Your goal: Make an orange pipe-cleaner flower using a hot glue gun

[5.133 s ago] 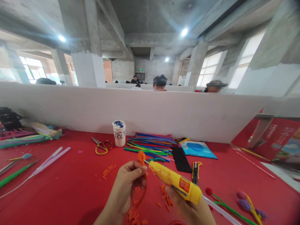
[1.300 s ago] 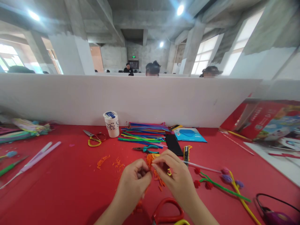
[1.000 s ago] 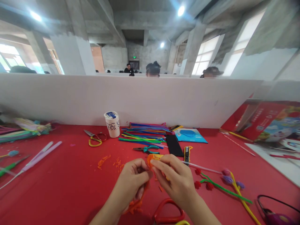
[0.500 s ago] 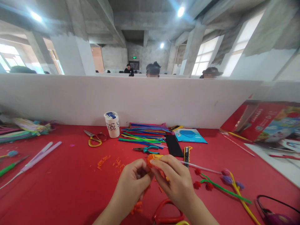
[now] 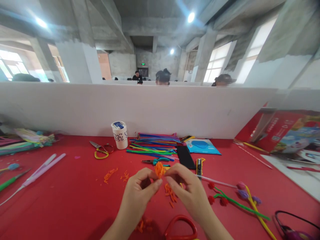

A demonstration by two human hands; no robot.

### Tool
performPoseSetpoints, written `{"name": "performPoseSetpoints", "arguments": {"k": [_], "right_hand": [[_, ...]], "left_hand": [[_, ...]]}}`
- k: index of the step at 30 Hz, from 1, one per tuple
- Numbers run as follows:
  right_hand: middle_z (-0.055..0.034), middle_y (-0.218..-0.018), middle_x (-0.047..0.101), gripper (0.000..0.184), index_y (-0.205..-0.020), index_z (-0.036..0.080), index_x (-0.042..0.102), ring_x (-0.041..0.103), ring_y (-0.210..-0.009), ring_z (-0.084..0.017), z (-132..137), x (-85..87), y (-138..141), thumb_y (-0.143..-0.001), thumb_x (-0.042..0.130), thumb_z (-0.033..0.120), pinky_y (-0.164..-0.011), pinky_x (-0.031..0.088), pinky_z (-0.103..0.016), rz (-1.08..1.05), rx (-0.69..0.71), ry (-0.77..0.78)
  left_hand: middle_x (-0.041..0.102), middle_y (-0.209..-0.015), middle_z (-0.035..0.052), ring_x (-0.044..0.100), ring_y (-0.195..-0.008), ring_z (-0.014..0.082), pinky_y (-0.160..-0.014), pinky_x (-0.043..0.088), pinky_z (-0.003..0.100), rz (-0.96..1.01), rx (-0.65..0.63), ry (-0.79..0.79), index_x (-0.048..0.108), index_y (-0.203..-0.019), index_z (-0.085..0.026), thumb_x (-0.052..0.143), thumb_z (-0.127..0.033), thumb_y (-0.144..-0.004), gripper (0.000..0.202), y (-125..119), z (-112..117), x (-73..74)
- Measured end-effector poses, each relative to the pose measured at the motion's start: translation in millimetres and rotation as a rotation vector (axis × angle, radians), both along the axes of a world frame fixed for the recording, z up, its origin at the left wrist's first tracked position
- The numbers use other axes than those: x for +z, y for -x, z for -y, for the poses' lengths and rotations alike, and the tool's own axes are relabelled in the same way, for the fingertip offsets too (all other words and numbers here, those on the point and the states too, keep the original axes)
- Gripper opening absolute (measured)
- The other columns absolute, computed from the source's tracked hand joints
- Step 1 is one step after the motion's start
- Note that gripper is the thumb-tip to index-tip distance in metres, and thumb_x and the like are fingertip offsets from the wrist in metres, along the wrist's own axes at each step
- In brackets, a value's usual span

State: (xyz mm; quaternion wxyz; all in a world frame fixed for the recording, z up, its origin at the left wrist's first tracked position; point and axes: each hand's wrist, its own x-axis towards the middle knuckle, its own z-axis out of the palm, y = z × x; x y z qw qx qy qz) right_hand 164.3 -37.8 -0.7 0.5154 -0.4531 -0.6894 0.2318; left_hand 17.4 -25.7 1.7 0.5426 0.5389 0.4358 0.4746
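A small fluffy orange tuft (image 5: pixel 159 169) stands upright between my hands. My left hand (image 5: pixel 140 193) pinches its base between thumb and forefinger. Just right of the tuft, my right hand (image 5: pixel 187 188) has its thumb and forefinger apart, the forefinger tip close to the tuft's side; whether it touches I cannot tell. Orange clippings (image 5: pixel 171 193) lie under my right hand, and more orange bits (image 5: pixel 143 225) sit below my left wrist. Closer to me, between my forearms, is a red scissor handle (image 5: pixel 180 226), partly cut off by the frame.
Behind my hands are teal pliers (image 5: pixel 156 162), coloured pipe cleaners (image 5: pixel 152 145), a black slab (image 5: pixel 185 156), a utility knife (image 5: pixel 199 166) and a white cup (image 5: pixel 120 135). Yellow-handled scissors (image 5: pixel 101 151) lie left. Pom-pom stems (image 5: pixel 240 203) lie right. A white partition (image 5: pixel 140 108) borders the table.
My right hand's fingers have drawn back to the right from the orange tuft, which now shows upright in my left hand. Orange clippings beneath are more exposed.
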Motion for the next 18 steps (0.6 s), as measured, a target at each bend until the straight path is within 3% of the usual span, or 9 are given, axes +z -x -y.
{"name": "performPoseSetpoints", "arguments": {"k": [4,9,12,14,18], "right_hand": [[0.0021,-0.063,0.049,0.012,-0.07,0.017,0.057,0.045,-0.05,-0.008,-6,-7.9,11,-0.075,0.052,0.027,-0.042,0.036,-0.018,-0.166,0.27,0.344],[0.0054,-0.054,0.045,0.017,-0.063,0.017,0.051,0.041,-0.044,-0.006,-4,-15.2,20,-0.074,0.052,0.03,-0.041,0.033,-0.017,-0.2,0.252,0.409],[0.0029,-0.062,0.054,0.022,-0.067,0.018,0.056,0.051,-0.052,-0.008,-12,-13.5,7,-0.079,0.049,0.035,-0.047,0.038,-0.017,0.182,0.117,0.447],[0.0006,-0.065,0.059,0.029,-0.07,0.017,0.058,0.056,-0.06,-0.012,-24,-17.1,-9,-0.082,0.045,0.04,-0.053,0.04,-0.019,0.465,-0.093,0.511],[-0.0096,-0.069,0.062,0.025,-0.07,0.011,0.061,0.059,-0.072,-0.022,-51,-44.4,-36,-0.081,0.051,0.031,-0.064,0.043,-0.032,0.647,-0.353,0.65]], "left_hand": [[0.046,-0.052,-0.0057,0.038,-0.047,0.0054,-0.045,0.03,0.016,0.247,-0.016,0.065,0.052,-0.052,-0.015,0.066,-0.018,-0.064,0.019,3,-2,1.2],[0.045,-0.049,-0.0069,0.027,-0.04,0.0025,-0.039,0.02,0.015,0.311,-0.055,0.224,0.056,-0.059,-0.015,0.068,-0.025,-0.065,0.016,5,-5,-3.7],[0.042,-0.045,-0.008,0.026,-0.038,0.002,-0.036,0.016,0.014,0.303,-0.026,0.248,0.056,-0.06,-0.015,0.069,-0.027,-0.063,0.018,5,-8,-5.3],[0.041,-0.041,-0.0085,0.026,-0.036,0.0018,-0.035,0.014,0.014,0.277,-0.005,0.247,0.055,-0.059,-0.016,0.069,-0.027,-0.063,0.019,6,-10,-4.4],[0.054,-0.044,-0.0041,0.027,-0.031,0.0008,-0.031,0.014,0.014,0.208,0.02,0.219,0.054,-0.057,-0.015,0.066,-0.029,-0.064,0.02,6,-11,-0.3]]}}
